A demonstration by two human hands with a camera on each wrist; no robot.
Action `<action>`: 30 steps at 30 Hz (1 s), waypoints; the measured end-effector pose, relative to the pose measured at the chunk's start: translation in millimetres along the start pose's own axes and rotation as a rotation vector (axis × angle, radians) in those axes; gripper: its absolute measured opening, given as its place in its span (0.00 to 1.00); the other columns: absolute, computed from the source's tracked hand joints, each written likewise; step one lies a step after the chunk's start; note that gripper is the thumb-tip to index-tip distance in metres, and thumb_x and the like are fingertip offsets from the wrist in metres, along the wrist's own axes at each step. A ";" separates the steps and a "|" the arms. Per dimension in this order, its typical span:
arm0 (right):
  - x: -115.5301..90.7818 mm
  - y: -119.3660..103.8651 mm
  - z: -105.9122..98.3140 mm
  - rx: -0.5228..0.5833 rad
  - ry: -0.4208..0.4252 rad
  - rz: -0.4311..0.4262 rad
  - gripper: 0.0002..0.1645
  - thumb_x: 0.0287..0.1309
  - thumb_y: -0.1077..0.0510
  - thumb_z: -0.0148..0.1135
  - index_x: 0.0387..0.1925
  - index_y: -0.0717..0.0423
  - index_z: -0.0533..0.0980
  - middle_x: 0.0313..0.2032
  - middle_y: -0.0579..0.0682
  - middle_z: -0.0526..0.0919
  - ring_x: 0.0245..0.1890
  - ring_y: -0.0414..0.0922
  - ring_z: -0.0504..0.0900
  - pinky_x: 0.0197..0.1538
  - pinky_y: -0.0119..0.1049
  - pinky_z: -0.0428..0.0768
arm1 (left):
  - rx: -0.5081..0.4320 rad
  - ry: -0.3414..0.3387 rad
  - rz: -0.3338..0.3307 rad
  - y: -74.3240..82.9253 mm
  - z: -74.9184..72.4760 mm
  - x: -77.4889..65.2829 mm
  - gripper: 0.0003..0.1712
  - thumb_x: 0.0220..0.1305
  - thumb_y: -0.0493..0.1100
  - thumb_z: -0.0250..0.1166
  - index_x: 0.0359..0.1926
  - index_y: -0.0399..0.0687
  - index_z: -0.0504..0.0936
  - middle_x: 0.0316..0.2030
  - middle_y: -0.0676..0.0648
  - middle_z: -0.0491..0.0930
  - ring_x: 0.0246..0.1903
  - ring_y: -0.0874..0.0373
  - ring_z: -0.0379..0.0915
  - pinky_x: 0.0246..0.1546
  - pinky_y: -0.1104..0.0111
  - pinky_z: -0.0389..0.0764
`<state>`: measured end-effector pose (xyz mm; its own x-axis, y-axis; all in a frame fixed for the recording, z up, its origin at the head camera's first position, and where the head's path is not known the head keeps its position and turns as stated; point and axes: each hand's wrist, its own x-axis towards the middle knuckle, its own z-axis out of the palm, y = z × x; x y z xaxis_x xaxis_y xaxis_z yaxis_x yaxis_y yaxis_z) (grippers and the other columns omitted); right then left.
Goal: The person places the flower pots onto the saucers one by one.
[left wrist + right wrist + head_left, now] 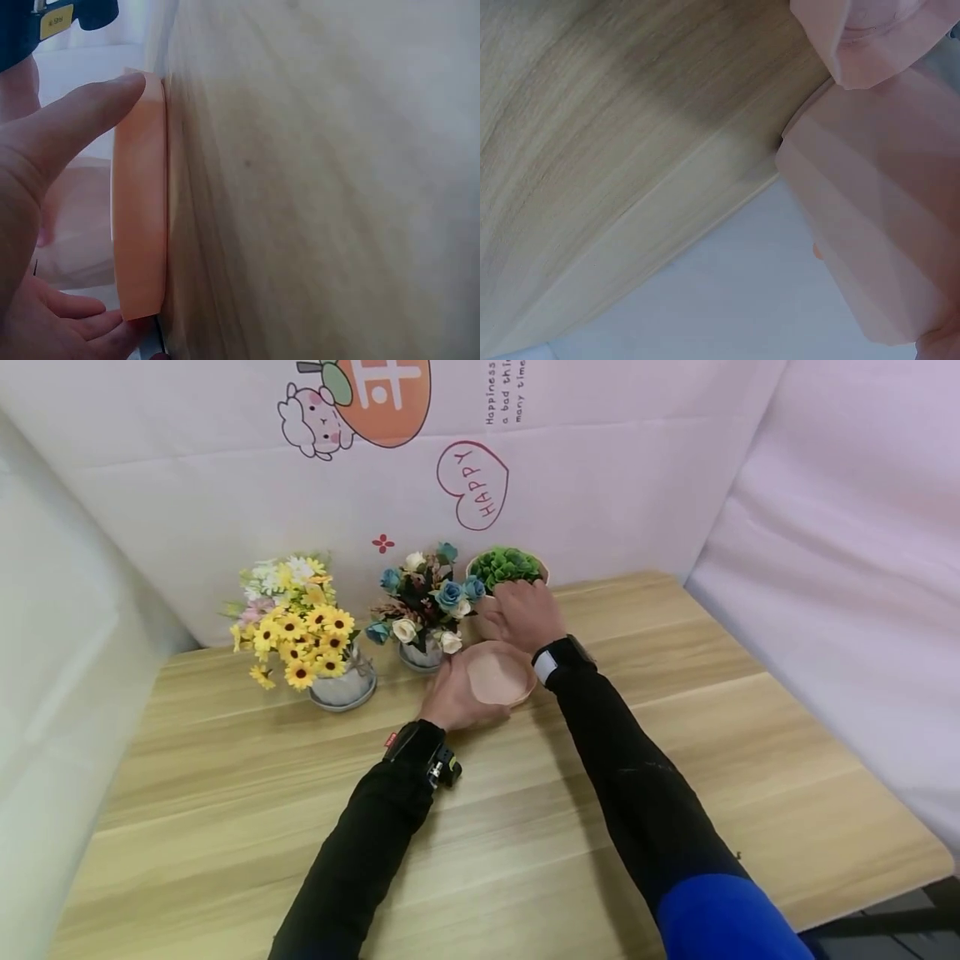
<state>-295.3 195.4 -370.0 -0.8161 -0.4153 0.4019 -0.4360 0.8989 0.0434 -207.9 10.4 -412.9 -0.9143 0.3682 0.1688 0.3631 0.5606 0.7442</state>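
My left hand (459,695) grips a shallow, pale pink plant saucer (498,673) by its sides. In the left wrist view, the thumb lies at one end of the saucer's faceted wall (139,202) and fingers curl at the other. The saucer sits right at the wooden tabletop. Just behind it, my right hand (529,612) holds a pink faceted flowerpot (874,202) near its rim. Leafy green plant (507,565) fills this pot. The right wrist view has the pot's lower end right beside the saucer; most of the right hand is outside that view.
Left of the saucer stands a grey pot (420,657) with blue and cream roses (450,597). Farther left is another grey pot (341,687) with yellow flowers (300,635). A printed white cloth (600,485) hangs behind the wooden table (300,827).
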 end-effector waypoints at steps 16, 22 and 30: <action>1.2 -4.7 -6.6 -0.033 -0.055 0.024 0.22 0.78 0.41 0.56 0.43 0.57 0.75 0.39 0.58 0.85 0.45 0.60 0.85 0.49 0.54 0.81 | 0.050 -0.055 -0.059 -1.0 -2.9 -1.1 0.66 0.41 0.51 0.89 0.80 0.53 0.64 0.73 0.38 0.70 0.73 0.39 0.67 0.74 0.43 0.69; 1.7 -5.6 -6.0 -0.028 -0.077 0.052 0.20 0.79 0.42 0.56 0.46 0.57 0.76 0.43 0.57 0.86 0.49 0.59 0.85 0.54 0.54 0.81 | 0.049 -0.081 -0.119 3.1 -6.8 -8.9 0.71 0.43 0.52 0.89 0.82 0.45 0.56 0.74 0.35 0.66 0.75 0.38 0.64 0.75 0.47 0.70; 1.2 -6.1 -6.0 -0.026 -0.063 0.050 0.21 0.78 0.42 0.57 0.42 0.57 0.76 0.38 0.57 0.84 0.44 0.58 0.85 0.49 0.53 0.80 | 0.016 -0.094 -0.113 2.1 -11.4 -20.1 0.69 0.42 0.49 0.89 0.81 0.43 0.58 0.73 0.35 0.66 0.73 0.39 0.65 0.75 0.49 0.70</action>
<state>-291.4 190.3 -364.3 -0.8593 -0.3769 0.3456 -0.3846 0.9218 0.0490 -190.9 -4.2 -407.4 -0.9289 0.3696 0.0227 0.2625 0.6137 0.7446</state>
